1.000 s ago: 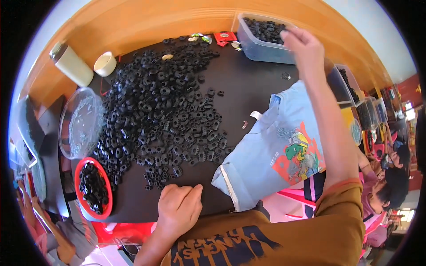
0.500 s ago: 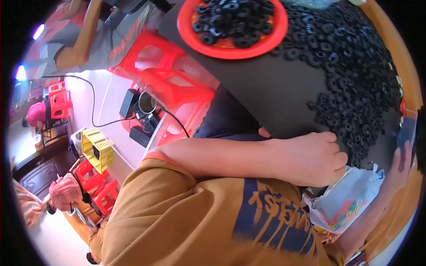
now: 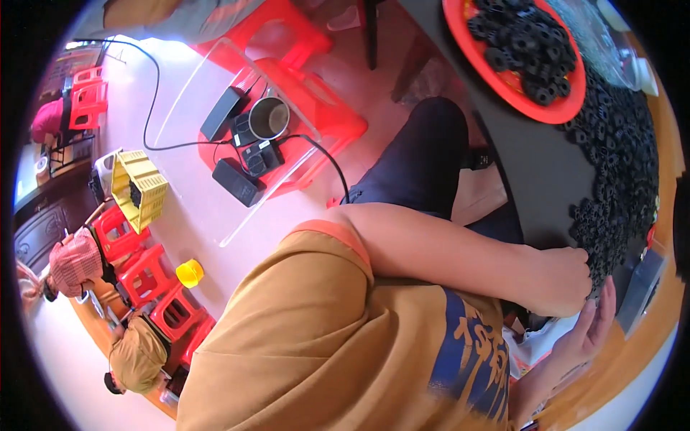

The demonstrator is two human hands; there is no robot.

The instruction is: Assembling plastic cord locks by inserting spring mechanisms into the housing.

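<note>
Our left hand [image 3: 557, 280] lies curled, knuckles up, at the near edge of the black rings [image 3: 618, 165] heaped on the dark worktop [image 3: 532, 172]; whether its grip holds any, we cannot tell. Our right hand [image 3: 586, 334] is open-palmed just beside it. The red tray [image 3: 568, 108] is partly filled, most rings still loose. Since half a second ago our view has swung further left.

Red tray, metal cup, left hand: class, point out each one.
Red tray [image 3: 519, 92], head view: bare rim at its lower edge.
Metal cup [image 3: 268, 118], head view: inside the open mouth.
Left hand [image 3: 557, 280], head view: back of the hand.
</note>
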